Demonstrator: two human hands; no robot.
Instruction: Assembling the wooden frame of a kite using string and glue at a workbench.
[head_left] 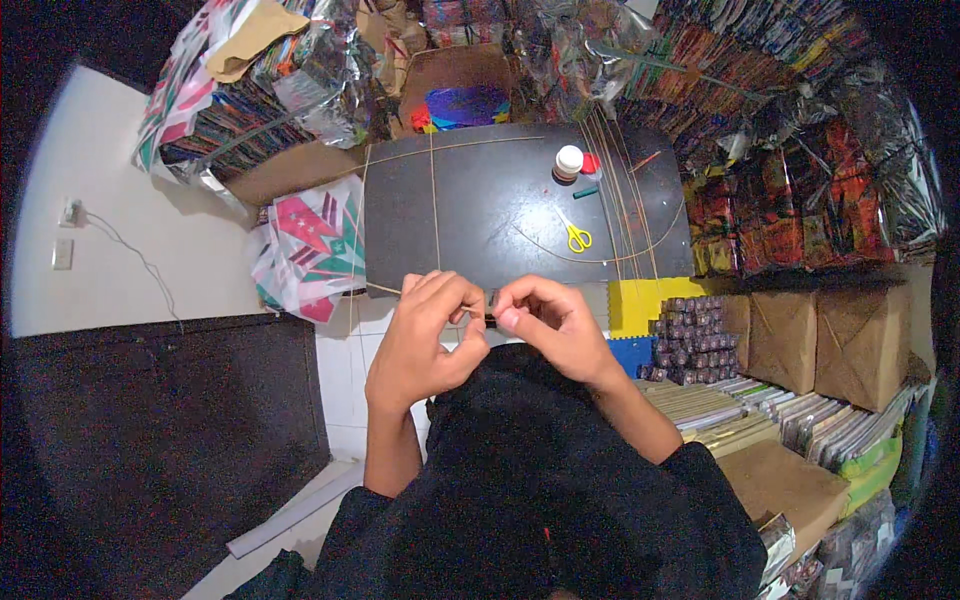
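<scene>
My left hand (428,330) is curled at the near edge of the dark table, its fingers bent round a thin bamboo stick (382,289) whose end sticks out to the left. Close beside it on the right, my right hand (553,325) has thumb and forefinger pinched together. Whatever lies between those fingertips is too small to make out. Another thin stick (434,190) runs across the table towards my left hand. On the table lie yellow-handled scissors (578,237), a white-capped bottle (569,160), a green marker-like tube (585,193) and several long bamboo sticks (622,200).
Around the dark table (470,220) are stacked wrapped bundles (700,60). A red, green and white printed sheet (312,240) hangs at its left. Dark small spools or packs (690,340) and brown cartons (862,345) stand at the right, a dark door-like panel (160,430) at the left.
</scene>
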